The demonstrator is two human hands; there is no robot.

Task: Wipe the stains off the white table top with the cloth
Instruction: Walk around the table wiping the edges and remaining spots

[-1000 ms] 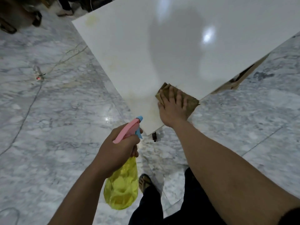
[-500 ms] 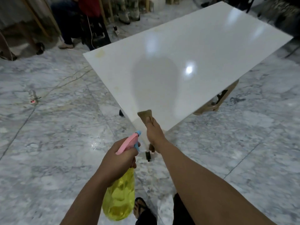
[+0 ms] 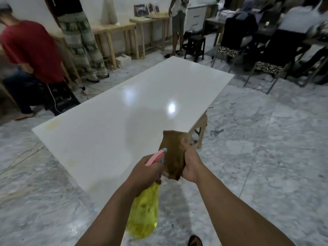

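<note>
The white table [image 3: 124, 110] ran slantwise from its near corner at about 7 o'clock to its far corner at 12 o'clock, its right edge running from the hands up toward 1 o'clock. Marble floor [image 3: 266, 166] lay open along the right edge and on the near left side. A yellowish stain [image 3: 52, 124] sat by the left corner at 9 o'clock, and a fainter one [image 3: 120, 87] on the far left edge at 11 o'clock. A beige stool-like support [image 3: 198, 134] showed under the right edge.

Beyond the far end stood a dark stool [image 3: 195, 46] at 12 o'clock and dark chairs [image 3: 273, 55] at 2 o'clock. A person in a red shirt [image 3: 32, 50] bent close to the left edge at 10 o'clock; another in patterned trousers [image 3: 83, 45] stood further back, before wooden benches [image 3: 115, 31] along the wall.

The right hand [image 3: 190, 163] gripped the brown cloth [image 3: 173, 155], fingers curled round its right side, holding it upright above the table's near right edge, not flat on the surface. The left hand [image 3: 147, 172] was closed round the neck of a yellow spray bottle [image 3: 144, 212], its pink trigger head [image 3: 156, 156] just beside the cloth. Both forearms reached forward from 6 o'clock.
</note>
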